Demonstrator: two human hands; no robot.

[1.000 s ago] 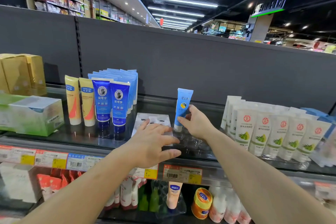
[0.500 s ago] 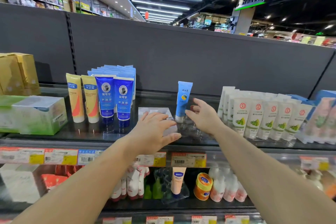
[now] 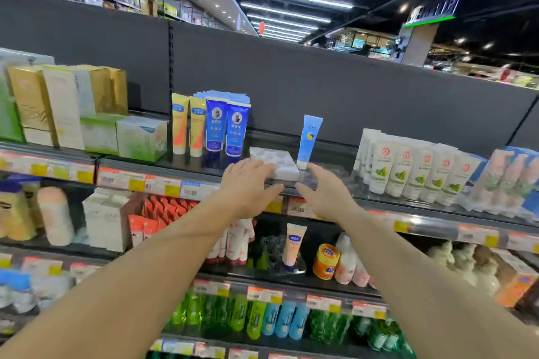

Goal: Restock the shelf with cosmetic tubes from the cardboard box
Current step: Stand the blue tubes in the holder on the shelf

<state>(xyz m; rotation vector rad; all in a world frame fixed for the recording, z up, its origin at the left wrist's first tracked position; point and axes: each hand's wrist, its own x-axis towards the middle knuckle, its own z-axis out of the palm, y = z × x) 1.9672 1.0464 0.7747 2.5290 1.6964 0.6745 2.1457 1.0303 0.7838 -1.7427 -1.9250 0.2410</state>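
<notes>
A light blue cosmetic tube [image 3: 309,140] stands upright, cap down, alone on the top shelf [image 3: 408,204] in a clear plastic holder. My right hand [image 3: 323,194] hovers just below and in front of it, fingers straight, holding nothing. My left hand [image 3: 248,186] is spread over the front of a flat white pack [image 3: 277,163] lying on the shelf left of the tube. The cardboard box is not in view.
Dark blue tubes [image 3: 226,128] and yellow tubes [image 3: 188,125] stand to the left, white tubes with green prints [image 3: 414,167] to the right. Gold and green boxes [image 3: 70,114] fill the far left. Lower shelves hold bottles, an orange jar [image 3: 325,261] and tubes.
My right hand has let go of the light blue tube and drawn back toward the shelf edge. The view has pulled back and tilted down, showing more lower shelves.
</notes>
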